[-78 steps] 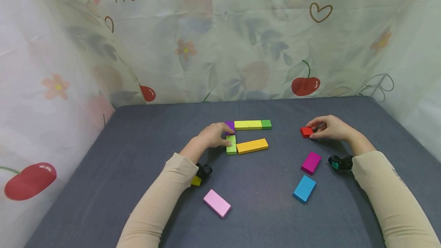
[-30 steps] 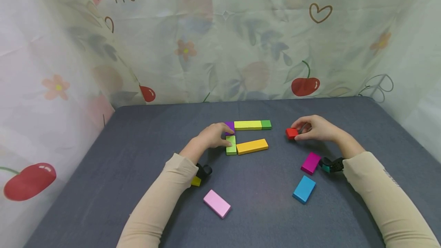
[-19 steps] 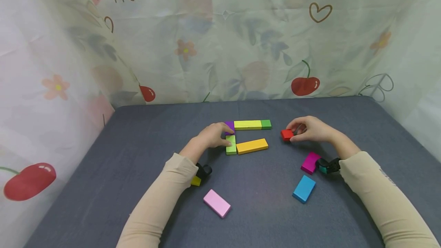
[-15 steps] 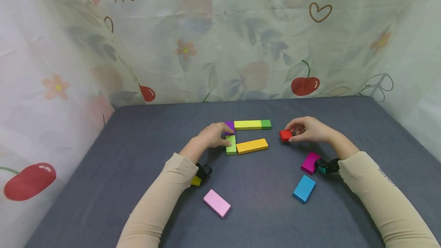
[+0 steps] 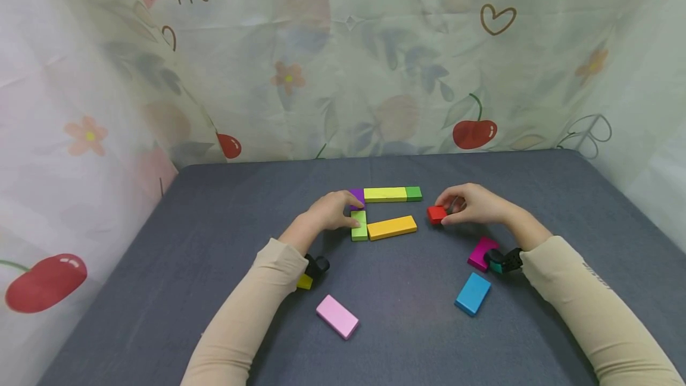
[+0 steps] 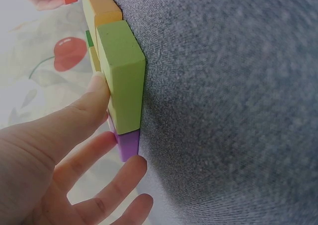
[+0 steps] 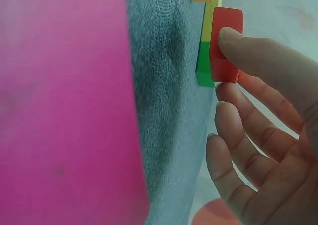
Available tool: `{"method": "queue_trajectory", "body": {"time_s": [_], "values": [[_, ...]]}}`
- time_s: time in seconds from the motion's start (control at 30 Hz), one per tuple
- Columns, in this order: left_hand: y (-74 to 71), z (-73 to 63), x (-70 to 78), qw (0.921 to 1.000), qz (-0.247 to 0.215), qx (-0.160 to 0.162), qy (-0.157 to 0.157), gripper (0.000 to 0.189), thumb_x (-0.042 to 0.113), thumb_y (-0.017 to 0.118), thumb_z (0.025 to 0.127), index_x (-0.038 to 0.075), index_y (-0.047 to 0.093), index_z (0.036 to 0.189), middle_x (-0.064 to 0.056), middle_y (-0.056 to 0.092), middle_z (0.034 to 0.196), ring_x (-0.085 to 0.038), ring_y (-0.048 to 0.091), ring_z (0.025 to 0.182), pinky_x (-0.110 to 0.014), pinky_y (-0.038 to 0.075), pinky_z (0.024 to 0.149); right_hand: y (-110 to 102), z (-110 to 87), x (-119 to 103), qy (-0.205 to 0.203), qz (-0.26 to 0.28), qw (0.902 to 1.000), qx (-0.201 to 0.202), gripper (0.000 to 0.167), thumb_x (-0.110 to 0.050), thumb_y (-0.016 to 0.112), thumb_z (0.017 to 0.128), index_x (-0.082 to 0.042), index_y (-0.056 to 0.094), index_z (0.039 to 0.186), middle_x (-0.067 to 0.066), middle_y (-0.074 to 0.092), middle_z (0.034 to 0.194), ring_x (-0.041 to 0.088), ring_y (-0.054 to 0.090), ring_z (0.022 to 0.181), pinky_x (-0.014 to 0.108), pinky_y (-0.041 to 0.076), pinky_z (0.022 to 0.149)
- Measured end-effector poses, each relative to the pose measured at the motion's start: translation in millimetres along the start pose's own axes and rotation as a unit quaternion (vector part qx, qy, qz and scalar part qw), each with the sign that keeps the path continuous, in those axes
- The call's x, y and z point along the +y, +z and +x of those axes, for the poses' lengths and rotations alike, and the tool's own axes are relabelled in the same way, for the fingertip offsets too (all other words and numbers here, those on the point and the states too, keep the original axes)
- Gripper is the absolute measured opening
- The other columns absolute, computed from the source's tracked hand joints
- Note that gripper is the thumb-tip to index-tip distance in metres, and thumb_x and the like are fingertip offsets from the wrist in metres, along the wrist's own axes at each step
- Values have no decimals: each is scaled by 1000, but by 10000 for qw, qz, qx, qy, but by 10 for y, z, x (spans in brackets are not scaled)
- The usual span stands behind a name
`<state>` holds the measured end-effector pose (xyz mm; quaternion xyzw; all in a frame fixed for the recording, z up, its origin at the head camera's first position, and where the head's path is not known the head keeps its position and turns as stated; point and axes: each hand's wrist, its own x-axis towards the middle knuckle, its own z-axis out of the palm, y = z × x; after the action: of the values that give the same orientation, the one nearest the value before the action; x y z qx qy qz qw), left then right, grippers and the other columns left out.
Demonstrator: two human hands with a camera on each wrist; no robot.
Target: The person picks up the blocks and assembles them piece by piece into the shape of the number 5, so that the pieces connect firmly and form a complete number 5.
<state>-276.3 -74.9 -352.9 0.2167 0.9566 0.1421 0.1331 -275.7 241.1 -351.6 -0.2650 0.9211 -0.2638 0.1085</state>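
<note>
My right hand (image 5: 474, 204) pinches a small red block (image 5: 436, 215) between thumb and fingers, just right of the orange block (image 5: 392, 228). In the right wrist view the thumb lies on the red block's face (image 7: 227, 46). My left hand (image 5: 328, 211) rests at the row's left end. Its thumb touches the light green block (image 6: 127, 81), and its forefinger reaches the purple block (image 6: 129, 144); the other fingers are loosely spread. A long yellow block (image 5: 384, 195) runs from the purple block to a green block (image 5: 414, 193). The orange block slants away from the light green one.
A magenta block (image 5: 482, 253) lies below the right wrist, partly covered by the wrist camera. Nearer are a blue block (image 5: 473, 294) and a pink block (image 5: 337, 317). A yellow piece (image 5: 305, 282) peeks out beside the left sleeve. Printed cloth (image 5: 348, 76) hangs behind the dark table (image 5: 407, 350).
My right hand has carried the red block leftward and slightly nearer, close to the orange block's right end. The left hand and the other blocks have stayed put.
</note>
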Motion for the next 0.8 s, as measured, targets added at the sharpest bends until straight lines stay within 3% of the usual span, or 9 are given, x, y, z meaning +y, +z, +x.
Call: {"method": "queue_trajectory", "body": {"time_s": [0.8], "values": [[-4,-2,-4,10000,-16,-35,31,47,26,70,83,15,59,127,-6,52,138,-25,45,131,-41,35,110,101,129,-156,-66,-50,9997,-219,31,-19,74,79,-4,65,105,7,64,93,13,54,74,24,47,66]]}}
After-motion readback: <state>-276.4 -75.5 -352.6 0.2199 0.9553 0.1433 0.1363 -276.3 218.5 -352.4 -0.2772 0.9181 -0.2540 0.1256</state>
